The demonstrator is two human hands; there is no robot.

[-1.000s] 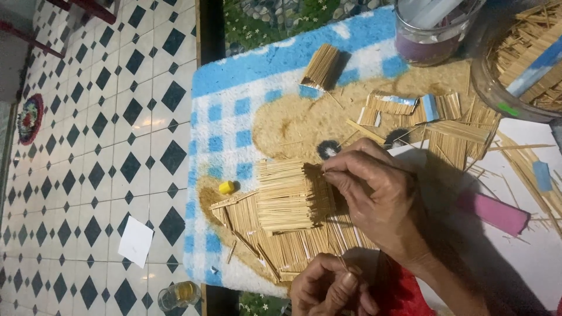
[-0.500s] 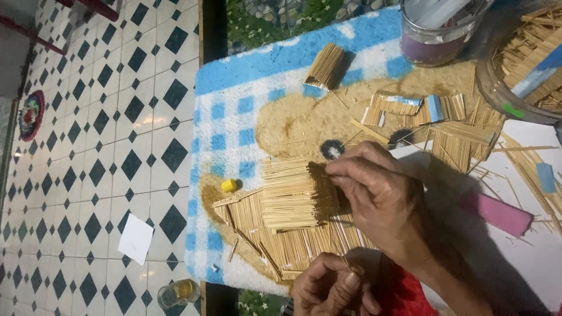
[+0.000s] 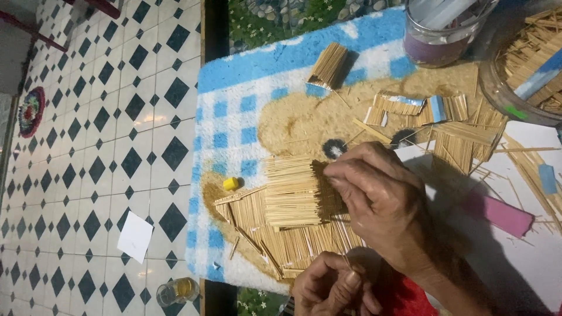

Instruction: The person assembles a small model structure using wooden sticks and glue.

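The work in hand is holding a flat panel of thin sticks (image 3: 293, 190) by its edge. I think a soft, steady pinch is best. The sticks look thin and could snap or come apart if they are squeezed hard. It also seems wise to keep the panel flat and low over the other stick pieces (image 3: 304, 240) under it, so nothing slides.

Far from both hands, out on the tiled floor, lie a white paper (image 3: 134, 236) and a little glass (image 3: 175, 291). A small yellow cap (image 3: 231, 184) sits on the fluffy blue and white mat (image 3: 234, 117), past the far edge of the panel from the right hand.

The panel is right at the fingertips of the right hand (image 3: 380, 205). Most of it sticks out beyond the fingers, away from the wrist. The right hand is nearly closed. Its fingers and thumb pinch the near edge of the panel.

The left hand (image 3: 328, 287) is just beside the right hand, close to the wrist side. It does not touch the panel. It is curled up tight like a little fist. I cannot tell if it has something inside.

A small stick bundle (image 3: 329, 64) lies well apart from the right hand, beyond its knuckles. Behind the right hand, near the wrist, a pink strip (image 3: 497, 213) lies on the tabletop. Farther off stand a glass jar (image 3: 439, 29) and a bowl of sticks (image 3: 527, 58).
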